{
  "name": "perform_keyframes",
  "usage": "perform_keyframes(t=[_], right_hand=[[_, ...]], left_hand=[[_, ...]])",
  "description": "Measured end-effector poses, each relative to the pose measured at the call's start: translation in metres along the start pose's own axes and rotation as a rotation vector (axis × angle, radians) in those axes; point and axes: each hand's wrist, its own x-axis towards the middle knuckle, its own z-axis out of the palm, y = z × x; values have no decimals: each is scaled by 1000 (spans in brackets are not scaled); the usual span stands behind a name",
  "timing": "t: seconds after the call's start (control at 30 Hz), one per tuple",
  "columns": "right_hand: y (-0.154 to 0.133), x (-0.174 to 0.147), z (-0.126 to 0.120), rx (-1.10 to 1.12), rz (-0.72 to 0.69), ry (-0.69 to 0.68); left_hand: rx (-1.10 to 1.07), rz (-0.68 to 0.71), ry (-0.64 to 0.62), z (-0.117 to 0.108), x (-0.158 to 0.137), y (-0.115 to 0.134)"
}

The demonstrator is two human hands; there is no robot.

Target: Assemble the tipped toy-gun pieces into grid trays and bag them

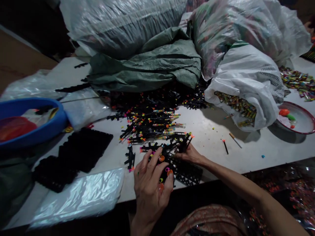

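Observation:
My left hand (153, 183) curves over a cluster of black pieces with orange, pink and yellow round tips (161, 159), its thumb and fingers closed round them at the table's front edge. Just to its right, my right hand (190, 154) grips a small black toy gun (185, 142) with an orange-pink tip; its fingertips are partly hidden. Under and between the hands lies a black plastic tray (188, 172) with holes. Beyond them spreads a heap of black toy guns (147, 126) with bright tips, several bearing candy-filled tubes (162, 124).
Stacked black trays (85, 149) and clear plastic bags (81, 193) lie left, near a blue basin (62, 114). A green sack (147, 70) stands behind. Right are a white sack (248, 75) of small tubes, a red-rimmed dish (305, 126), a cigarette (235, 140) and a black stick (225, 147).

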Motion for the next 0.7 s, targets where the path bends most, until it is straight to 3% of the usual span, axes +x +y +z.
perform_keyframes(t=[0.2, 0.27, 0.4, 0.53, 0.63, 0.7], right_hand=[[-20, -9, 16, -625, -37, -124], [-29, -11, 15, -735, -58, -145], [-47, 4, 3, -812, -172, -331], [-55, 39, 15, -922, -385, -151], [-46, 55, 29, -1012, -503, -144], [-33, 55, 23, -1066, -508, -135]], left_hand=[[38, 17, -20, 2, 2, 0], [76, 25, -29, 1, -2, 1], [112, -8, 39, -4, -26, 8], [173, -58, 120, -6, -49, 20], [203, -68, 121, -5, -52, 24], [191, -59, 113, -5, -50, 22]])
